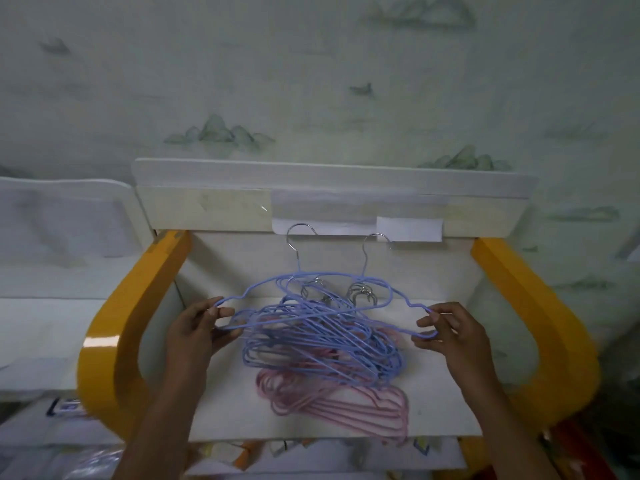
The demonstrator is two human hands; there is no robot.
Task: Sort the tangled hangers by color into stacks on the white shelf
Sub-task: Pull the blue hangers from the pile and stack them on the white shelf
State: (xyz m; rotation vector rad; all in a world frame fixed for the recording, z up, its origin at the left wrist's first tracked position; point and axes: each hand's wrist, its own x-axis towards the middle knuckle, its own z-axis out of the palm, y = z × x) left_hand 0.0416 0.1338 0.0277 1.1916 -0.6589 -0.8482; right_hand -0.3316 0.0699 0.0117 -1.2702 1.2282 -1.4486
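Blue-coated wire hangers (322,337) are heaped in a tangle on the white shelf (221,403), with pink hangers (346,403) lying beneath and toward the near edge, partly covered by the blue ones. Two blue hangers are raised at the back of the heap, their metal hooks (301,233) standing up against the shelf's back panel. One shoulder end of this raised pair is pinched by the left hand (194,337) between thumb and curled fingers, and the opposite end is pinched likewise by the right hand (450,334). Whether both hangers or only one is caught in each pinch cannot be told.

Sorting is judged barely begun, since no separate colour stacks are seen yet. The hangers are judged light, thin and springy rather than rigid, with a smooth coating that may slide between fingertips. Hooks and shoulder notches are likely to snag on neighbouring wires, so a hanger would best be taken at both shoulder ends, as here, and drawn up level so the hook is freed without the heap being dragged along.
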